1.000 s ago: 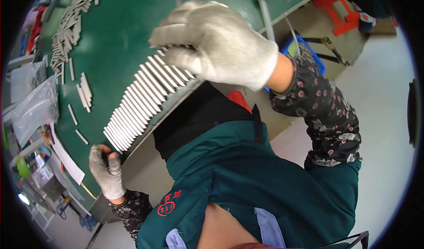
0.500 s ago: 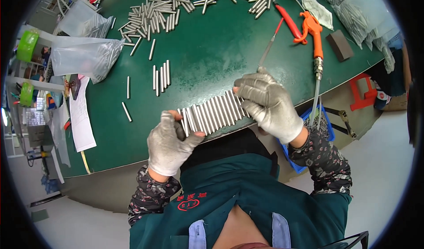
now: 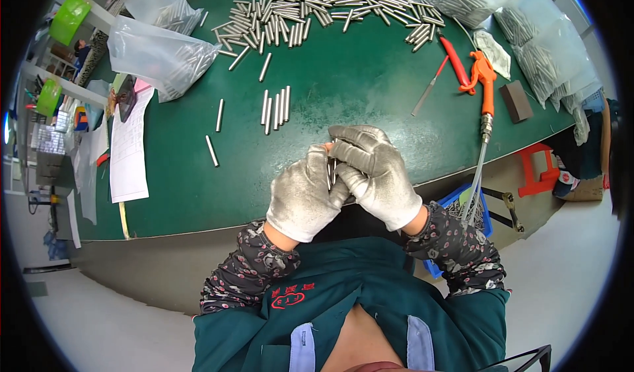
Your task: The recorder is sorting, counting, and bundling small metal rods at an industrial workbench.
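Observation:
My left hand [image 3: 302,192] and my right hand [image 3: 382,175], both in greyish white work gloves, are brought together at the table's front edge. Between them they grip a bundle of short steel pins [image 3: 332,171]; only a few pins show, as the gloved fingers cover the rest. Both hands are closed around it. To the left of the hands, a small group of pins [image 3: 276,111] lies side by side on the green table [image 3: 198,194]. Single loose pins [image 3: 211,151] lie further left.
A large pile of pins [image 3: 290,15] spreads across the back. Bags of pins stand left [image 3: 158,58] and right [image 3: 541,62]. On the right lie an orange air gun [image 3: 484,81], a red-handled file [image 3: 432,85] and a brown block [image 3: 516,102]. A blue crate [image 3: 487,217] sits below the edge.
My hands have moved together from either end of a row of pins on the table. The row is now squeezed into a bundle between them. The view has shifted slightly.

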The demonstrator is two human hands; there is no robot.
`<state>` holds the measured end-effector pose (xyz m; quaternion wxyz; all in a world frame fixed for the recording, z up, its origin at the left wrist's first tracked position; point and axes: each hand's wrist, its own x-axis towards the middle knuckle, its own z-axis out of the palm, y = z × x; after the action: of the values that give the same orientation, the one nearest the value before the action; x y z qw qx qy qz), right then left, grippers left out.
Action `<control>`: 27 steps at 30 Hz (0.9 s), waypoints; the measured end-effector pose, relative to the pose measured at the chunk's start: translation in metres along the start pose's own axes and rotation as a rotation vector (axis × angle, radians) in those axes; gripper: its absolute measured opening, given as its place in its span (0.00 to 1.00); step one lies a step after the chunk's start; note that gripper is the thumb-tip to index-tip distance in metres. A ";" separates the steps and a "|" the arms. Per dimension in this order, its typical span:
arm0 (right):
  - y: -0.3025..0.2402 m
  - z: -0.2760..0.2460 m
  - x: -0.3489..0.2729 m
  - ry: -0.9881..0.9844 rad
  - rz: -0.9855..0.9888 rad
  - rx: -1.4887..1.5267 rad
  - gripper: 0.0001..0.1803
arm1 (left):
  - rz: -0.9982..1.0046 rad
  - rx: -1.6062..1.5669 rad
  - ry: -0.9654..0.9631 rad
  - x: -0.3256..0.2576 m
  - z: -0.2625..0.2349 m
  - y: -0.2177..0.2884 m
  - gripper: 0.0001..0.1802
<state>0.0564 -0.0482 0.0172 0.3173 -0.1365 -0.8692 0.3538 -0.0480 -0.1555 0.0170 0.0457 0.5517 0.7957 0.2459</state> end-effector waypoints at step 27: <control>-0.005 0.001 0.009 -0.229 -0.261 -0.323 0.22 | 0.081 -0.341 0.072 -0.037 -0.020 -0.013 0.16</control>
<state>0.0486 -0.0480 0.0242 0.2336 -0.0309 -0.9552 0.1793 -0.0522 -0.1993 0.0217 0.1000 0.5586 0.7207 0.3983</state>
